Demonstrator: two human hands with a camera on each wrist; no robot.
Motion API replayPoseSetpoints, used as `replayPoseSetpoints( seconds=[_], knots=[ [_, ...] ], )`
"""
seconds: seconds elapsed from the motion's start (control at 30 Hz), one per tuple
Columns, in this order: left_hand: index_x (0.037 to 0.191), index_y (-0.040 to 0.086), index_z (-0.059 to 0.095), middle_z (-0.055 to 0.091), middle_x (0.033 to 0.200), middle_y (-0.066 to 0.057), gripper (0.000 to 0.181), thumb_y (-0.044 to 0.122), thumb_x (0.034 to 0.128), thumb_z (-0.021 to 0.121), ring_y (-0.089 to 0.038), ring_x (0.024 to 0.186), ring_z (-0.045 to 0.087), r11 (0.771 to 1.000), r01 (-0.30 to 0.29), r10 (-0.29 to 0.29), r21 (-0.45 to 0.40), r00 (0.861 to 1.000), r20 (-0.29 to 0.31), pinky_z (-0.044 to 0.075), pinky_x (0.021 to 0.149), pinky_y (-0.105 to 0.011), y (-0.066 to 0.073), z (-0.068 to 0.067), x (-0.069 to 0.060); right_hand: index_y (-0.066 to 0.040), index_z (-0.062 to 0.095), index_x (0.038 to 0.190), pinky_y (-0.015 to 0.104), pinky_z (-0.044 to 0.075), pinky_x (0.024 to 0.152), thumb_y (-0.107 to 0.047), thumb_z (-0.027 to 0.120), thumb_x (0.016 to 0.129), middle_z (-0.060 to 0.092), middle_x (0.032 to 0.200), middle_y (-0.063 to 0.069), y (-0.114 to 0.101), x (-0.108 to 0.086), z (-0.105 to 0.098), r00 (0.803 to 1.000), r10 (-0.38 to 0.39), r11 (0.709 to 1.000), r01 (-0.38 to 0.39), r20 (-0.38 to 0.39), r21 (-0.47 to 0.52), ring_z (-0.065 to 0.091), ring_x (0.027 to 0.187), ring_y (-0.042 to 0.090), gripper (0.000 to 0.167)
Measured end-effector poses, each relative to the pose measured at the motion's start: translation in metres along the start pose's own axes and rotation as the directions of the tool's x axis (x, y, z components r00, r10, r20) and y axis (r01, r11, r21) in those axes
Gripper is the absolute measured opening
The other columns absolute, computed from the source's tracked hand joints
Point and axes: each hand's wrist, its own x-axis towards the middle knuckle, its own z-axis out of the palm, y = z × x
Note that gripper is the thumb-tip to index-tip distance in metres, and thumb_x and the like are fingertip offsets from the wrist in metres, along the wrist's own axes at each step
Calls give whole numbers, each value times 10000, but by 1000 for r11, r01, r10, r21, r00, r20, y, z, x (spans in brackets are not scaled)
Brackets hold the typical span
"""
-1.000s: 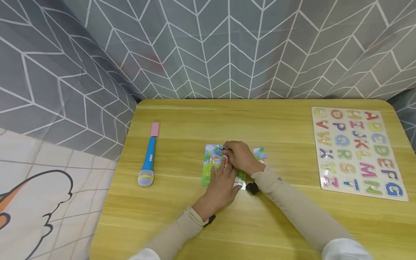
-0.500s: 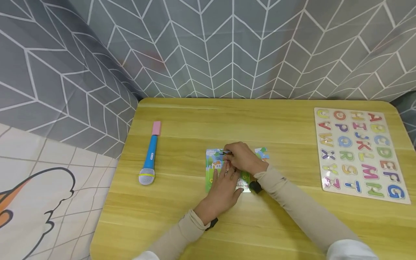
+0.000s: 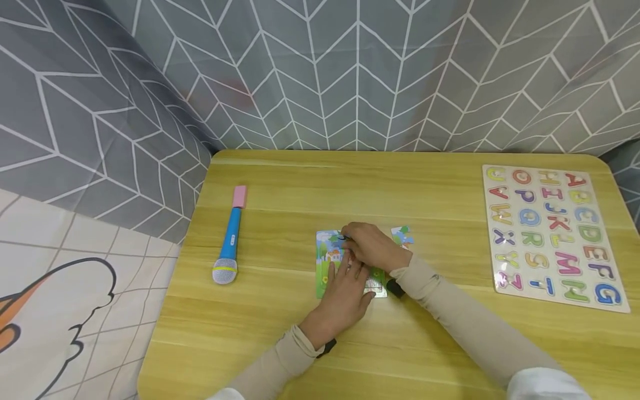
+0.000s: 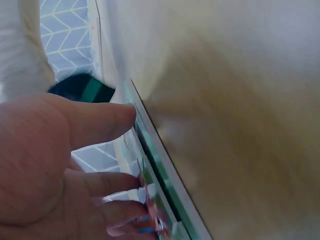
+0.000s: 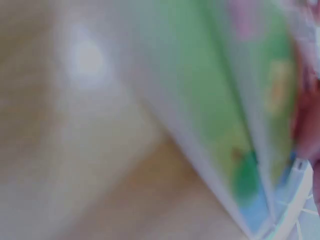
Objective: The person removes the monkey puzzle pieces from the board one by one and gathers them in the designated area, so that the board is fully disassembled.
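A small picture puzzle (image 3: 322,280) with a green meadow, a house and blue sky lies at the middle of the table. My left hand (image 3: 342,294) rests over its lower part, fingers spread and nearly straight, their tips on the pieces. In the left wrist view, the thumb of my left hand (image 4: 75,150) touches the board's edge. My right hand (image 3: 372,247) bends over the upper part with curled fingers, seemingly pinching a puzzle piece that it mostly covers. The right wrist view is blurred, with fingers (image 5: 307,125) at its right edge. Another puzzle piece (image 3: 401,235) lies beside the right hand.
A blue toy microphone (image 3: 230,239) lies at the left, with a pink block (image 3: 239,196) at its far end. An alphabet board (image 3: 555,239) with knobbed letters lies at the right. A grey patterned curtain (image 3: 350,72) hangs behind the wooden table (image 3: 280,339).
Both hands stay on the puzzle, with only slight finger shifts. The right hand sits slightly lower now. The head view has shifted a little.
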Motion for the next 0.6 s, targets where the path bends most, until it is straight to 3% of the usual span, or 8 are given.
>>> replayPoseSetpoints(
  seconds=[0.1, 0.2, 0.37, 0.47, 0.6],
  knots=[
    [1555, 74, 332, 289, 1650, -149, 716, 397, 987, 626, -441, 1542, 193, 1000, 1, -1, 2, 1000, -2, 340, 1119, -709, 3, 1, -1, -37, 670, 917, 206, 495, 608, -59, 643, 971, 616, 797, 12, -4, 0, -2, 1000, -8, 999, 9, 19, -37, 552, 635, 57, 65],
    [1561, 54, 314, 271, 1651, -180, 735, 403, 990, 620, -453, 1537, 196, 1000, 1, 0, 28, 1000, -15, 352, 1107, -710, 6, 2, -2, -24, 697, 950, 238, 545, 636, -82, 668, 960, 654, 824, 21, -10, -2, 1, 1000, -24, 986, 22, -15, -164, 612, 668, 91, 66],
    [1547, 36, 330, 232, 1658, -211, 737, 405, 984, 628, -446, 1538, 198, 998, 15, -14, 60, 999, -33, 357, 1103, -702, 8, 4, -3, -49, 719, 917, 281, 573, 569, -90, 725, 914, 677, 823, 35, -16, -9, 11, 994, -76, 915, 37, -81, -402, 655, 654, 141, 42],
    [1553, 47, 322, 243, 1658, -198, 738, 413, 987, 621, -436, 1539, 205, 998, 20, -18, 62, 999, -32, 356, 1106, -699, 9, 5, -2, -57, 727, 899, 270, 560, 543, -93, 733, 909, 680, 810, 34, -16, -10, 10, 994, -50, 920, 10, -92, -392, 659, 636, 142, 39],
    [1576, 67, 283, 287, 1651, -155, 766, 431, 987, 613, -425, 1535, 230, 997, 10, -8, 70, 999, -37, 361, 1110, -691, 10, 4, -1, -26, 735, 914, 247, 560, 583, -119, 718, 927, 705, 815, 51, -14, -3, -1, 994, 98, 973, -107, -55, -207, 664, 663, 141, 95]
  ],
)
